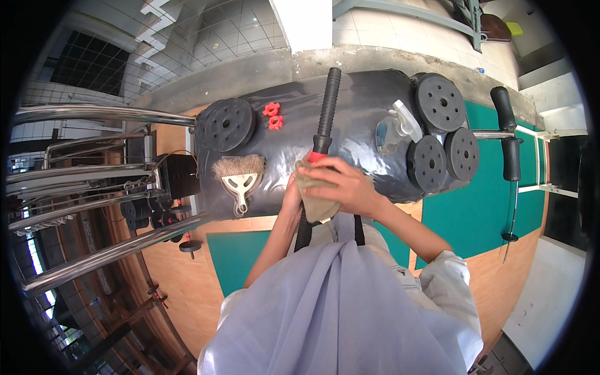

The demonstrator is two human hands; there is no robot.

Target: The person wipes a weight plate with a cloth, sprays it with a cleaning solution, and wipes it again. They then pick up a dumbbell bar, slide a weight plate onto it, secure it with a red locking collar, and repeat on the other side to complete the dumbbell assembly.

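A dumbbell bar (329,109) with black threaded ends and a red middle points away from me, over the near side of a black plastic-covered surface (294,97). My left hand (292,197) is closed around its lower part; the fingers are mostly hidden. Wrapped over the red middle is an olive-green cloth (320,209), pressed on by the closed fingers of my right hand (351,187). To the left lie a wide brush (240,178) and two red star-shaped collar nuts (272,109). A clear spray bottle (389,139) with a white trigger lies at right.
One black weight plate (226,125) lies at the left end, and three more plates (440,103) are grouped at the right. Chrome rails (106,114) reach in from the left. A padded black bar (511,159) stands at the right, above green mats (481,212).
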